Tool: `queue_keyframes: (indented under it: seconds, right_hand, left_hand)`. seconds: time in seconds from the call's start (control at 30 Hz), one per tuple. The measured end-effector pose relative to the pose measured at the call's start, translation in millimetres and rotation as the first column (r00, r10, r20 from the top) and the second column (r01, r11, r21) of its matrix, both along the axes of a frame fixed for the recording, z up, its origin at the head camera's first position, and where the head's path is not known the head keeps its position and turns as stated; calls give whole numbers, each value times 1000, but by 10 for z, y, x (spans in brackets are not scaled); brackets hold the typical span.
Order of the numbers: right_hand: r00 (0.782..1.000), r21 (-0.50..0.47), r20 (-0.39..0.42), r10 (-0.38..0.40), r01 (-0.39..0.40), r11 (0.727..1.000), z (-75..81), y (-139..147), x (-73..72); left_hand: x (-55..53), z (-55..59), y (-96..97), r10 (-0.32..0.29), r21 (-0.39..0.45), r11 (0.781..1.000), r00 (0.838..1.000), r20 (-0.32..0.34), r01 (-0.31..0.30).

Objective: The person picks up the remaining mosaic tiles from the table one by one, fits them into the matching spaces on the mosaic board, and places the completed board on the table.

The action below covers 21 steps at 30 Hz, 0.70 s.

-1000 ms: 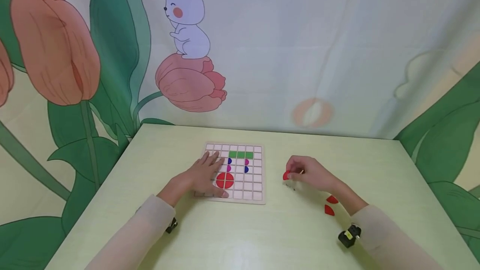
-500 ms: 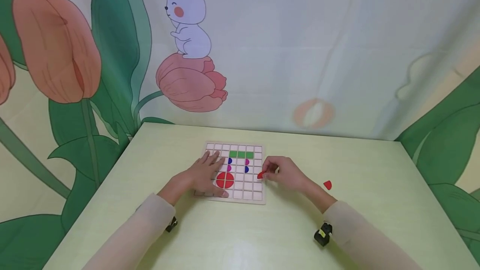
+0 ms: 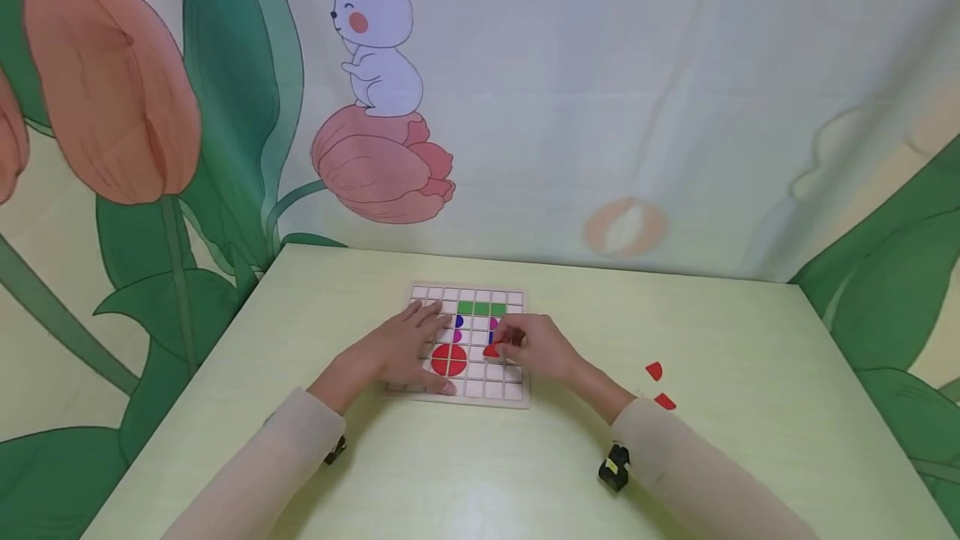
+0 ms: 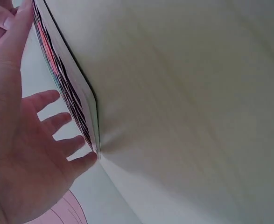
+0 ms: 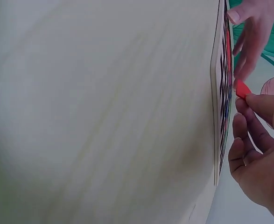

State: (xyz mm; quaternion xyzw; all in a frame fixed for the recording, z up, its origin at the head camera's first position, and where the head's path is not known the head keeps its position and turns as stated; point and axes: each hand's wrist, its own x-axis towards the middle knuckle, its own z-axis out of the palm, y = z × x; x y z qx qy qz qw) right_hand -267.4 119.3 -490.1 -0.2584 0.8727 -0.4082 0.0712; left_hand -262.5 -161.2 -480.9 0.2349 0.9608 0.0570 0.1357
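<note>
A square pale board [image 3: 475, 388] with a raised grid lies on the table. My left hand [image 3: 405, 348] rests on its left side with the fingers spread, covering several squares. Between thumb and fingertips, my right hand [image 3: 540, 347] pinches a red quarter-circle piece [image 5: 242, 88] over the right part of the board. Four-part red circle [image 3: 442, 352] sits beside the left thumb. Higher up are a green strip [image 3: 482, 308] and small blue and magenta half circles [image 3: 459, 322], those on the right partly hidden by the right hand.
Two more red quarter-circle pieces, one upper [image 3: 655, 371] and one lower [image 3: 665, 401], lie on the light table [image 3: 420, 473] by the right forearm. Behind the table's far edge hangs a printed cloth [image 3: 525, 107] with tulips and a rabbit.
My right hand has carried the red quarter-circle piece leftward from the bare table to over the board. The left hand stays in place on the board.
</note>
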Motion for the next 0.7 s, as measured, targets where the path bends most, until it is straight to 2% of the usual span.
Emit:
queue_keyframes:
  seconds: [0.13,0.3,0.47,0.7]
  right_hand:
    - [999,8,-2,-40,40,999,-39,-81,-32]
    - [1000,44,-8,-17,17,999,-44,-207,-59]
    - [1000,72,27,3,-5,997,-21,-260,-43]
    - [999,90,14,33,-34,995,-2,-261,-12]
  left_hand:
    - [-6,6,22,-43,0,999,999,-19,43]
    - [4,-9,32,-40,-19,999,999,-8,40]
    - [10,-35,22,-32,-14,999,999,-14,32]
    - [28,-10,46,-8,10,1000,1000,29,7]
